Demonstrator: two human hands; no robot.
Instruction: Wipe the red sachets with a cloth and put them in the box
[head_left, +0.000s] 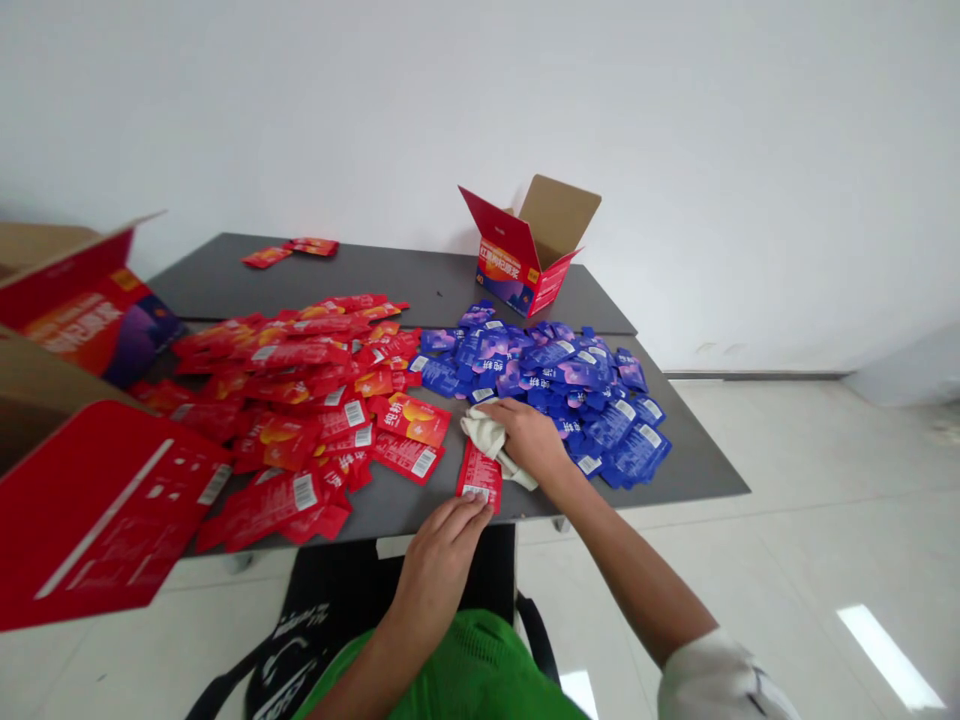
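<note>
Currently, R hand [529,437] is clamped on a bunched whitish cloth [484,434] partly over a red sachet [478,472] nr front edge of worktop [401,283]; L hand [442,555], fingers together, touches sachet's near end, can't tell if pinching. Red pile [292,375] lies twd left edge, blue pile [547,378] twd right, w/ open red box [517,278] nr back right corner.

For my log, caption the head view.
Right hand holds cloth against a red sachet touched by left hand, between red sachet pile and blue sachet pile.
</note>
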